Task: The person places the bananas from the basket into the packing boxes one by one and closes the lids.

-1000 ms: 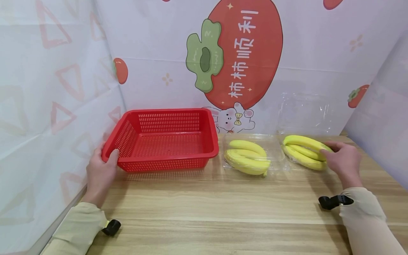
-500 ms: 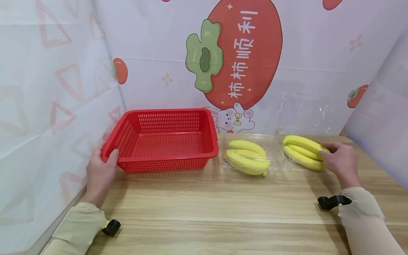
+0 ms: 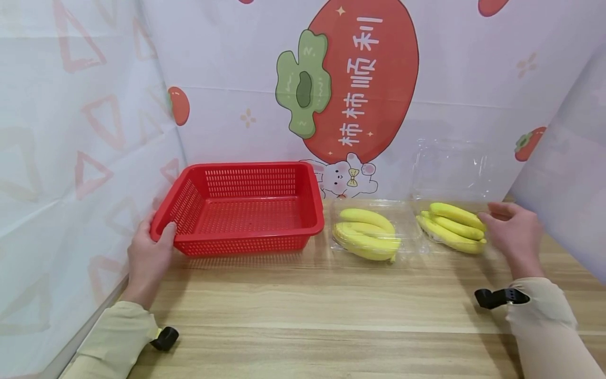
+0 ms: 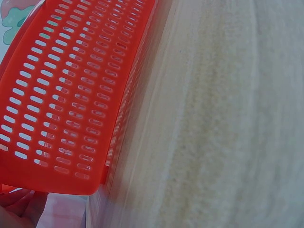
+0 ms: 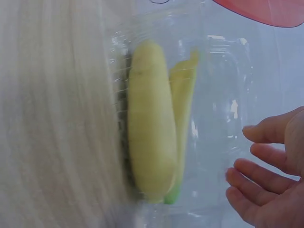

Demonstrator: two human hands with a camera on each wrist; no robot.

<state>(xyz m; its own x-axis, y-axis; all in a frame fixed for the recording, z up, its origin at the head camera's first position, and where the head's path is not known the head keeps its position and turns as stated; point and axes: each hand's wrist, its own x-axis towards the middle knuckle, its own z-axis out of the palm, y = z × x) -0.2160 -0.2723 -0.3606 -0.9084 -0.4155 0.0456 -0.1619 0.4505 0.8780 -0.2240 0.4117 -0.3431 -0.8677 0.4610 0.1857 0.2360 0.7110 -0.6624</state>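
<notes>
My left hand (image 3: 149,263) grips the left end of a red plastic basket (image 3: 251,237), thumb over the rim; in the left wrist view its fingers (image 4: 21,209) show at the basket's corner. On the right, three or so yellow bananas (image 3: 452,242) lie side by side in a clear plastic clamshell box whose lid (image 3: 452,166) stands raised against the wall. My right hand (image 3: 516,234) is at the right end of these bananas. The right wrist view shows its fingers (image 5: 256,183) spread and holding nothing, apart from the bananas (image 5: 152,123).
Between the basket and the raised-lid box stands another clear box (image 3: 412,216) with several bananas (image 3: 366,245) inside. The wooden table (image 3: 303,310) runs toward me. A printed cloth wall (image 3: 227,105) rises behind, with further cloth walls at both sides.
My right hand has let go of the banana at the right and drawn slightly away. That banana now lies flat beside the others in the box. The left hand and basket stay put.
</notes>
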